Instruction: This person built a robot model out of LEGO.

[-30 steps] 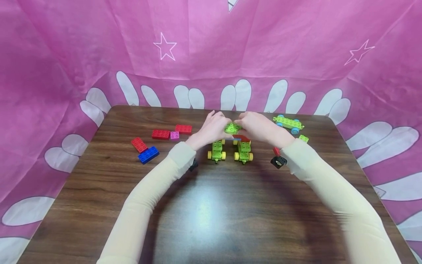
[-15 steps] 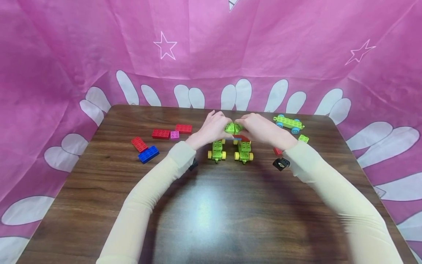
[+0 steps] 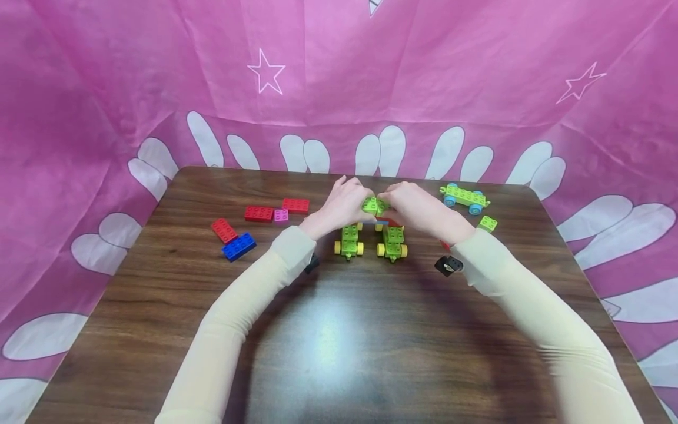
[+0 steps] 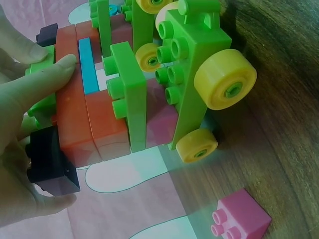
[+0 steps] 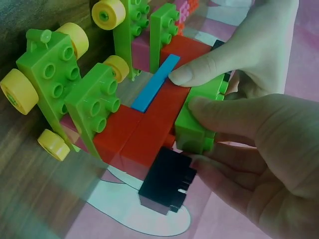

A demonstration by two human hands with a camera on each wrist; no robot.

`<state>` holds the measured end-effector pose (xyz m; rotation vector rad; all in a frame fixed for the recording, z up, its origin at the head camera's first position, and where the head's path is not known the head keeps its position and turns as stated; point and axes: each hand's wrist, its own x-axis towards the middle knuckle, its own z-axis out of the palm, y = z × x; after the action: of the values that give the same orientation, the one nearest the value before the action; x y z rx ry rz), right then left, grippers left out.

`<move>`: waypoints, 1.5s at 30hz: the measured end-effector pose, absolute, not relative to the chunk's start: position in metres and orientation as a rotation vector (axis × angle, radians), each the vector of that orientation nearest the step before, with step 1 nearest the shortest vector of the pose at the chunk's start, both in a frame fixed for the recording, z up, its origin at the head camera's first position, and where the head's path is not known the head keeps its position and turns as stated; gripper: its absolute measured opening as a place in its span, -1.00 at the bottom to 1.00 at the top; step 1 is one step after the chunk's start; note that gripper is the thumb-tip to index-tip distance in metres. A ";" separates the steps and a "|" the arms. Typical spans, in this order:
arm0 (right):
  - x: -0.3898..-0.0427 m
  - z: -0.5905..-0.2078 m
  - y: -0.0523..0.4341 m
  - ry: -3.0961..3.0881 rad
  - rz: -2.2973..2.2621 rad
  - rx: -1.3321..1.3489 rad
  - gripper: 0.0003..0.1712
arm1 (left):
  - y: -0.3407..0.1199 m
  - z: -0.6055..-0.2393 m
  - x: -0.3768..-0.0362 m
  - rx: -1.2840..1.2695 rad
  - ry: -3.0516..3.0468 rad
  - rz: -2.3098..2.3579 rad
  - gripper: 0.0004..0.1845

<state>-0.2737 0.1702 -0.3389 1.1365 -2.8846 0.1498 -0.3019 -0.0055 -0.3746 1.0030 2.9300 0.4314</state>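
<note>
My left hand (image 3: 354,203) and right hand (image 3: 391,203) meet at the far middle of the table over a brick build (image 3: 375,206). The build is red bricks (image 4: 75,119) with a blue strip (image 4: 87,67), a black brick (image 5: 167,181) and green bricks, joined to two green wheeled bases (image 3: 348,241) (image 3: 392,242) with yellow wheels (image 4: 224,79). My left hand grips the build, thumb (image 4: 42,84) on the red bricks. My right hand pinches a green brick (image 5: 199,124) against the red bricks' end.
The brown table (image 3: 339,341) carries red bricks (image 3: 258,213) (image 3: 223,230), a blue brick (image 3: 238,247) and a pink brick (image 3: 281,215) at the left. A green base with blue wheels (image 3: 464,197) and a small green brick (image 3: 487,224) lie at the right. Pink cloth (image 3: 339,70) surrounds the table.
Both hands stay on the build almost unmoved. My right forearm has shifted slightly.
</note>
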 end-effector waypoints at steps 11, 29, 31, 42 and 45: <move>-0.284 -0.332 0.171 -2.929 0.206 1.228 -0.89 | -0.005 -0.375 -0.302 1.015 2.934 0.438 -0.50; -0.289 -0.336 0.174 -2.948 0.223 1.218 -0.82 | -0.006 -0.373 -0.303 1.001 2.938 0.415 -0.49; -0.288 -0.336 0.172 -2.943 0.186 1.208 -0.91 | -0.005 -0.372 -0.302 1.002 2.941 0.412 -0.49; -0.282 -0.333 0.165 -2.992 0.153 1.100 -0.92 | -0.005 -0.371 -0.301 1.007 2.928 0.402 -0.48; -0.285 -0.339 0.173 -2.990 0.246 1.089 -0.82 | -0.007 -0.371 -0.301 1.028 2.911 0.387 -0.47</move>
<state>-0.2848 0.1732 -0.3386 1.0890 -2.9904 0.2465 -0.3012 -0.0075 -0.3710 1.0276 2.9108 0.3873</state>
